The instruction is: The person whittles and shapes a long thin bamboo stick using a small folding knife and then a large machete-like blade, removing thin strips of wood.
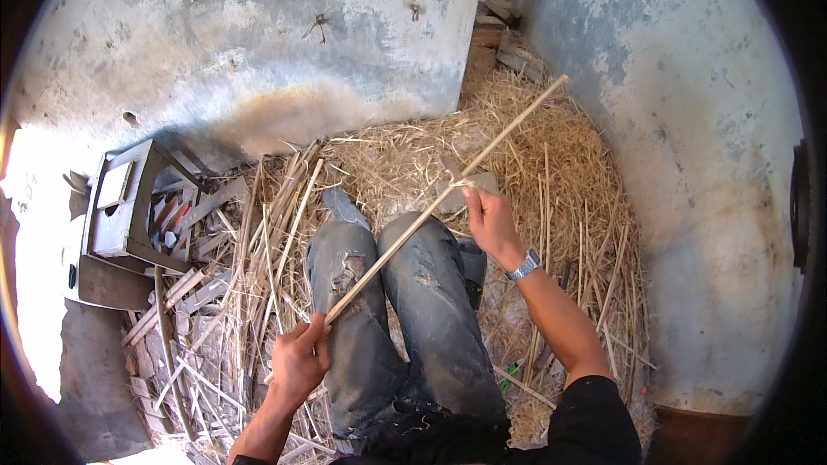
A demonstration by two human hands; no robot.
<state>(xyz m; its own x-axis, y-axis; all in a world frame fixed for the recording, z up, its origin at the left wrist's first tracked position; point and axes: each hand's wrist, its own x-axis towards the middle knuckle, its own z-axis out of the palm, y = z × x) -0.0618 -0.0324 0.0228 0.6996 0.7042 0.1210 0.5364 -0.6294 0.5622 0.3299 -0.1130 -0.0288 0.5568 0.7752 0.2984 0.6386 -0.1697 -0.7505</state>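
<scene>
Straw-coloured and long, a thin pale reed stalk (431, 211) runs slantwise above the person's lap, from the left hand (297, 362) low in the picture up past the right hand (491, 222) toward the far corner where the two stained plaster walls (258, 43) meet. The left hand is closed around the stalk's lower end, fingers curled over it. The right hand pinches the stalk near its middle, where a thin pale fibre or peeled strip (461, 182) curls off it; whether the fingers grip the stalk itself or only that strip cannot be told. Both hands work over knees in torn blue jeans (388, 293). A loose heap of dry straw (534, 164) covers the floor ahead and to the right, more cut reed stalks (276, 207) lie in a bundle at the left knee, and a small grey wooden box (129, 207) sits at the left edge of the straw. The stalk looks brittle and is held at two points only, so a sideways pull at the middle could probably snap or split it. The peeled strip could likewise tear off short.
</scene>
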